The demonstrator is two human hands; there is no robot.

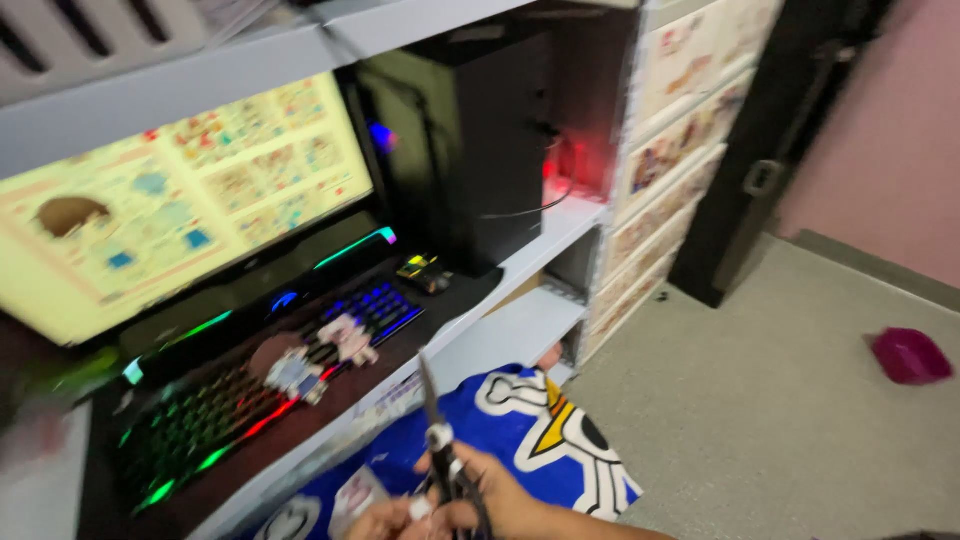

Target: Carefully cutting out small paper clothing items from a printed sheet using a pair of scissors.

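Clenching the dark scissors (440, 440) low over the blue printed cloth (520, 425), the right hand (500, 495) kept blades upright, while the left hand (385, 520) pinched something small, its grip unclear.

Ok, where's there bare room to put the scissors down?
Bare floor lies open between the drawer unit and the pink container. The lower white shelf beside the blue cloth is free too. The desk around the lit keyboard is crowded.

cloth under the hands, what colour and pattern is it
Blue cloth with a white skull shape and yellow patch; shows in the head view, below the scissors.
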